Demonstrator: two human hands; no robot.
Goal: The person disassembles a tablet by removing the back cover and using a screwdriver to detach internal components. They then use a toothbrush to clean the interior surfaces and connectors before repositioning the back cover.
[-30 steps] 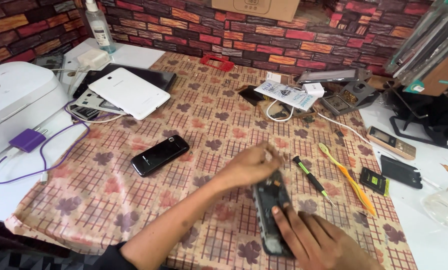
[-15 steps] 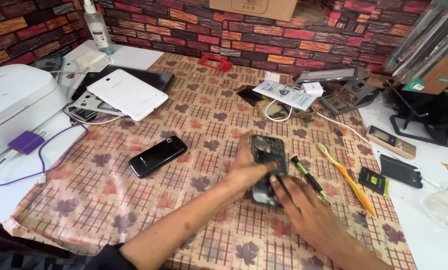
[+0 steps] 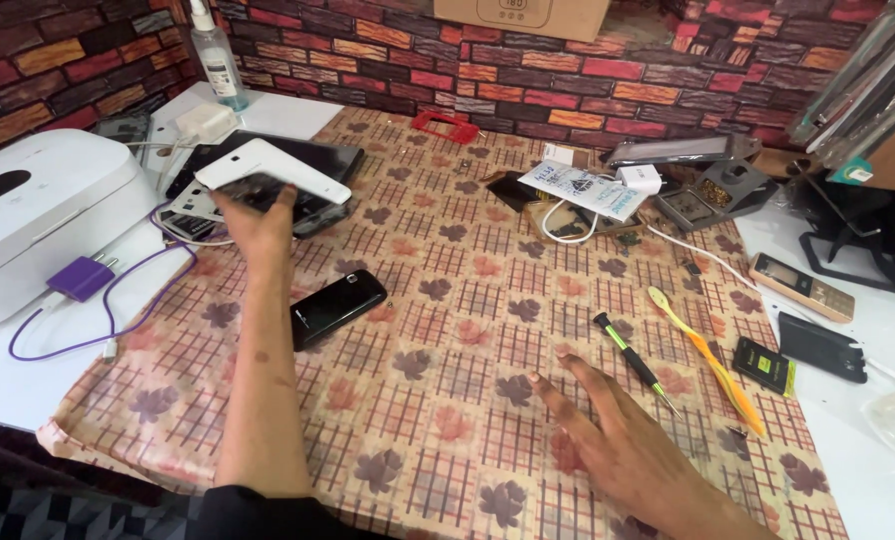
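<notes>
My left hand [image 3: 256, 222] reaches far left across the checked tablecloth [image 3: 438, 400] and grips a dark opened phone [image 3: 256, 190]. It holds the phone at the edge of a white tablet [image 3: 273, 170], which lies tilted on a stack of dark devices; part of the phone is hidden under the tablet. My right hand [image 3: 623, 445] hovers flat and open near the front of the table, fingers spread, holding nothing. A green-handled screwdriver [image 3: 633, 360] lies just past its fingertips. A black phone [image 3: 336, 305] rests beside my left forearm.
A white machine [image 3: 38, 210] and a purple charger with cable [image 3: 83, 277] sit at the left. A yellow toothbrush [image 3: 708, 360], a small battery [image 3: 763, 366], a black phone [image 3: 823, 347] and a gold keypad phone [image 3: 803, 286] lie at the right. The brick wall runs behind, with a bottle [image 3: 218, 55].
The opened phone has left the table's middle. My left hand carried it far left to the white tablet. My right hand let go and stayed near the front, open.
</notes>
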